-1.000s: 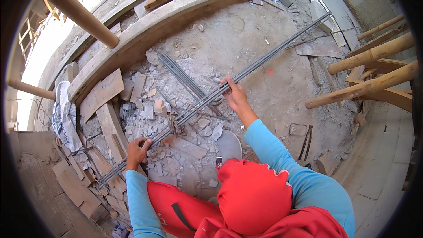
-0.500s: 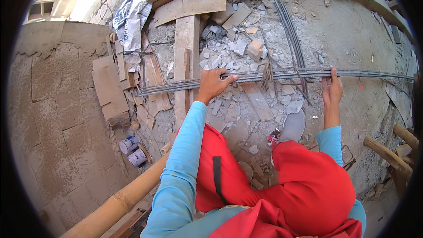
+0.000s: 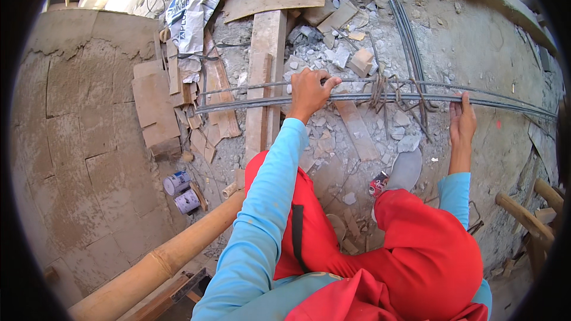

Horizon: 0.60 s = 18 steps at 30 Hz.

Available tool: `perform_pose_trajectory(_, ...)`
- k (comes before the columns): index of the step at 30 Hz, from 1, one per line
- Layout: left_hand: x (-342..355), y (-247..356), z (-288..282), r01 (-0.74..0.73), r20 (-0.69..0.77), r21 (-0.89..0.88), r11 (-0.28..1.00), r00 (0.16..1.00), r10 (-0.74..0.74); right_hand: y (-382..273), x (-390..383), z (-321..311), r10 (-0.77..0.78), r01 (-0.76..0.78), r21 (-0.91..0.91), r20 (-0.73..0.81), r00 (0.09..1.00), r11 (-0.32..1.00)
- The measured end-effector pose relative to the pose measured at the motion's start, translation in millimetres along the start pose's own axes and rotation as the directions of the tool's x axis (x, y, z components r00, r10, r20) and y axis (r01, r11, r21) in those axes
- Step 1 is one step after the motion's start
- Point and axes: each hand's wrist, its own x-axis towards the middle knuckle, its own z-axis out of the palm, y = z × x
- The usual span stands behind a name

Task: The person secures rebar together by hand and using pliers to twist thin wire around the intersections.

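Long steel rebars (image 3: 256,103) stretch crosswise in front of me, over the rubble. My left hand (image 3: 311,91) is closed around the far rebar (image 3: 262,85), which stands apart from the nearer ones on the left side. Farther right, my right hand (image 3: 462,122) holds the rebars from below, with its fingers wrapped over them. Between my hands, several bent steel stirrups (image 3: 380,93) hang around the bars. Another bundle of rebars (image 3: 407,38) lies on the ground beyond, pointing away from me.
Broken concrete (image 3: 339,56) and wooden boards (image 3: 264,38) litter the ground. A bamboo pole (image 3: 160,264) runs along my left side, near two paint cans (image 3: 187,201). A white sack (image 3: 193,18) lies at the far left. More poles (image 3: 523,220) stick out at the right.
My left hand has moved slightly away from me, parting the far rebar from the others. The stirrups have spread apart along the bars. My right hand still holds the rebars.
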Motion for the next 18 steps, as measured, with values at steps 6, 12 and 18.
perform_pose_trajectory(6, -2, -1, 3, -0.044, -0.047, -0.012, 0.999, 0.998, 0.043, -5, 1, -4, -0.02, 0.019, -0.026, -0.046, 0.999, 0.999)
perform_pose_trajectory(12, 4, -9, 12, -0.045, -0.081, 0.016, 0.999, 0.996, 0.046, -4, -7, 14, -0.068, 0.063, -0.106, -0.043, 0.997, 0.992)
perform_pose_trajectory(18, -3, -16, 15, -0.06, -0.113, -0.053, 0.997, 0.992, 0.054, 17, -47, 17, 0.05, -0.052, 0.013, 0.097, 0.994, 0.999)
